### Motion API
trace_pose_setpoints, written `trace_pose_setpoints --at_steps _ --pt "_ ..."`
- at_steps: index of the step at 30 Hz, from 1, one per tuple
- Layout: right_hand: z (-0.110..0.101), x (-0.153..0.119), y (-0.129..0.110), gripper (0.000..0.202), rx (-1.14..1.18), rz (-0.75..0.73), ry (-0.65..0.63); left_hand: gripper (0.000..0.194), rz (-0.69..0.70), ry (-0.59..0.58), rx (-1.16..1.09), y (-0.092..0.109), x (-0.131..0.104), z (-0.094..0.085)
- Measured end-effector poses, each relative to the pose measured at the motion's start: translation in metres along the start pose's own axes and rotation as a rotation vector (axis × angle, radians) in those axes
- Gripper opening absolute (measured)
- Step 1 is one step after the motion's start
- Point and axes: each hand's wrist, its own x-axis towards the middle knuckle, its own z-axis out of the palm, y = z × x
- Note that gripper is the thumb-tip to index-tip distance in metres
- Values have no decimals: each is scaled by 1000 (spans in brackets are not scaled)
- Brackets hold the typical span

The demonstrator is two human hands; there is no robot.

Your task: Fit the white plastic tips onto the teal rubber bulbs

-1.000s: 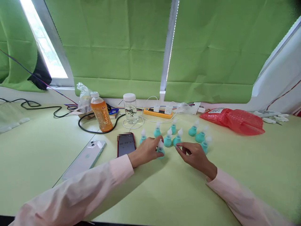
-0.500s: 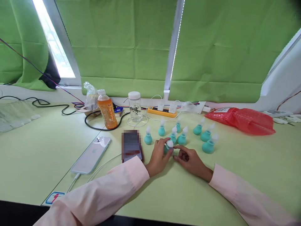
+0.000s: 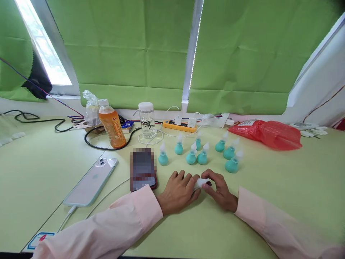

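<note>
Low over the table, my left hand [image 3: 179,190] is closed around a nasal aspirator, whose bulb its fingers hide. The white translucent tip [image 3: 201,182] points right, out of that hand. My right hand [image 3: 221,190] pinches the tip's end between thumb and fingers. Just beyond my hands stand several more aspirators with teal bulbs and clear pointed tips, among them one bulb [image 3: 163,159] at the left and one [image 3: 202,158] nearer the middle. Farther right, another aspirator [image 3: 232,165] leans over to the right.
Left of my hands lie a dark phone [image 3: 142,169] with a blurred screen and a pale phone [image 3: 91,183] on a cable. Behind them stand an orange drink bottle [image 3: 111,126] and a clear jar [image 3: 147,122]. A yellow power strip [image 3: 179,126] and a red plastic bag [image 3: 269,135] lie toward the back.
My hands have come nearer with the aspirator, away from the group. Its tip has turned from upright to sideways, and my right hand now pinches it. The view has shifted slightly right.
</note>
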Motion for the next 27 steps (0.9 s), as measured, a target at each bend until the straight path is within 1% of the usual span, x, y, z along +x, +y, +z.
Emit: trace_pose_setpoints --at_steps 2,5,8,10,12,14,17,19,21,23,27 --pt "1 0 -1 26 16 33 -8 36 -12 -18 36 1 1 -2" --pt "3 1 -3 37 86 77 -20 32 -11 -31 46 4 -2 -6" --pt "6 3 -4 38 84 125 20 30 -82 -32 -88 7 -7 -7" --pt "8 4 -4 38 53 121 40 28 -153 -53 -205 7 -9 -6" --pt "11 5 -3 40 79 158 56 27 -202 -75 -292 5 -10 -5" --pt "14 7 -1 43 222 283 57 28 -221 -77 -353 3 -10 -5" --pt "18 13 -1 46 554 531 28 27 -252 -51 -425 1 -10 -5" --pt "18 17 -1 47 729 634 11 27 -275 -38 -457 0 -9 -6" --pt "17 19 -2 47 844 673 -9 27 -297 -34 -483 -1 -9 -6" --pt "15 19 -2 46 922 682 -52 28 -310 -35 -496 -2 -8 -6" --pt "11 19 0 46 994 698 -171 28 -297 -35 -495 -2 -9 -6"
